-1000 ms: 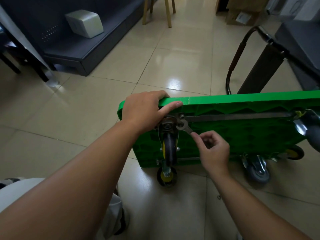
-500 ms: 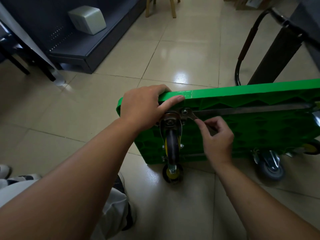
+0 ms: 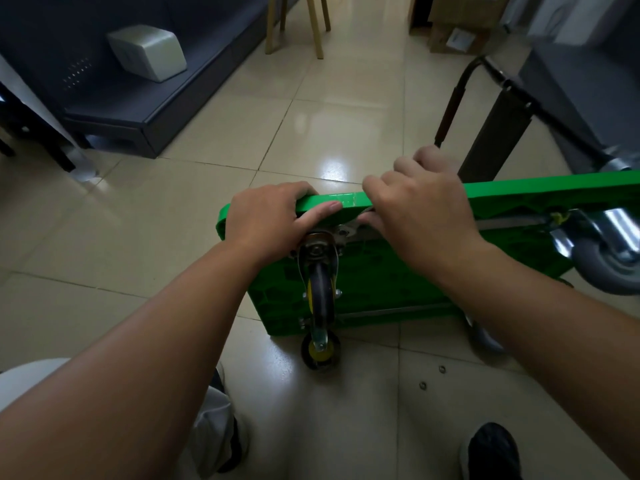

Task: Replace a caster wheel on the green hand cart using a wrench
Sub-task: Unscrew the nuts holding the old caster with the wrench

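By the green cart (image 3: pixel 381 292) — two loose washers (image 3: pixel 442 368), a black shoe (image 3: pixel 490 448).

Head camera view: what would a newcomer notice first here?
The green cart stands tipped on its edge on the tiled floor, mid-frame. The left hand grips its top corner above a caster wheel, with the right hand curled over the edge beside it.

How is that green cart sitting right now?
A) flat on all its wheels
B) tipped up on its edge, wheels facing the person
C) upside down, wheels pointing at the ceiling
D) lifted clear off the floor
B: the green cart stands on its long edge on the tiled floor, a caster wheel sticks out toward the camera, and the left hand grips its upper edge.
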`<state>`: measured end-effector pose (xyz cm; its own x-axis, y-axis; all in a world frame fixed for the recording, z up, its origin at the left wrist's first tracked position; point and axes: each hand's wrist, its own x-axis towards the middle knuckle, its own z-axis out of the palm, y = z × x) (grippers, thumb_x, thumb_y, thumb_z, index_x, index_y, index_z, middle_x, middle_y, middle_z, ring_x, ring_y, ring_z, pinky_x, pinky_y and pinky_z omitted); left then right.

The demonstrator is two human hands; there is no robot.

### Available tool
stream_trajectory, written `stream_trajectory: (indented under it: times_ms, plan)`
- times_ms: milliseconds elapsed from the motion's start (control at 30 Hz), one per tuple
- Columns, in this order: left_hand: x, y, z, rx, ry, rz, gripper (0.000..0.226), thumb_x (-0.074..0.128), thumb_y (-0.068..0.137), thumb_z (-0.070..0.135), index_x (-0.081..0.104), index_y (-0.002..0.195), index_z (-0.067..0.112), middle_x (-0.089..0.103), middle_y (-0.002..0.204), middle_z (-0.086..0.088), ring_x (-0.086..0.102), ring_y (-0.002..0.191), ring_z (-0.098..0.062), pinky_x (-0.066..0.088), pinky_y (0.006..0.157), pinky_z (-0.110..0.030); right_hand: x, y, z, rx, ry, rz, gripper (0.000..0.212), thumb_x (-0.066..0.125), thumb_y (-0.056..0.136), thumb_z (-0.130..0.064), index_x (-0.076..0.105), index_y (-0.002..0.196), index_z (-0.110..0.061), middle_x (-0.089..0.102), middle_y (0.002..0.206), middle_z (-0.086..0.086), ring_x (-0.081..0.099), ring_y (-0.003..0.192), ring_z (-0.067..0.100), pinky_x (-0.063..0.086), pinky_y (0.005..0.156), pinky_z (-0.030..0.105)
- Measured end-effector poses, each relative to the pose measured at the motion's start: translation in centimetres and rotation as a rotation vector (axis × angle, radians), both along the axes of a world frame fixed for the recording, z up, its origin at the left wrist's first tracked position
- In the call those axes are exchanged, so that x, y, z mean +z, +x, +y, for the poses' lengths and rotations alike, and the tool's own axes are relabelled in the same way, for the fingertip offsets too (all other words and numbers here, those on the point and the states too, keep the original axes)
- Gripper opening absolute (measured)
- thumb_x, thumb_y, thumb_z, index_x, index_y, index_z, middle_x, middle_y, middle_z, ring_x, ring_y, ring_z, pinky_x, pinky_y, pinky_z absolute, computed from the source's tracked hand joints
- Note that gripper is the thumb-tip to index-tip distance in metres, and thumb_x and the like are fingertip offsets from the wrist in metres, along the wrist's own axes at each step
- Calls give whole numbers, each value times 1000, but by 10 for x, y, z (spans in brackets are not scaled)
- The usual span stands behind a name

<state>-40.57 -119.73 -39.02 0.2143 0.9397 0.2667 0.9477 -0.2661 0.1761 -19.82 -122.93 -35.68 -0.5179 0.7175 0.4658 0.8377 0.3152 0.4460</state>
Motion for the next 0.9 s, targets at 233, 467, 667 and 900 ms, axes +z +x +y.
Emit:
stream_trajectory:
  times_ms: [233, 467, 667, 900]
  plan:
    - [2, -1, 0, -3, -3, -2, 77, 17, 81, 88, 66, 113, 39, 64, 85, 14, 53, 73, -11, 25, 52, -28, -29, 33, -21, -5, -342, 1111, 37, 77, 76, -55, 67, 82, -20, 65, 77, -9, 59, 81, 19, 47, 71, 33]
    - [0, 0, 1, 3, 6, 3, 70, 25, 85, 87, 67, 115, 40, 66, 86, 13, 54, 72, -11, 25, 52, -27, -127, -15, -52, -268, -388, 2095, 24, 77, 84, -29, 63, 81, -9, 68, 70, 5, 63, 62, 6, 47, 58, 15]
    - [-1, 0, 3, -2, -3, 15, 76, 20, 83, 87, 67, 117, 38, 61, 84, 15, 55, 72, -10, 31, 52, -27, -149, -40, -56, -217, -459, 2179, 22, 77, 82, -27, 63, 82, -10, 69, 69, 5, 67, 69, 13, 53, 69, 18]
    - [-3, -1, 3, -7, 10, 15, 78, 16, 82, 88, 67, 114, 38, 64, 84, 14, 57, 72, -11, 33, 53, -27, -154, -50, -39, -257, -396, 2193, 22, 77, 86, -25, 63, 85, -8, 70, 77, 8, 68, 71, 10, 51, 64, 15]
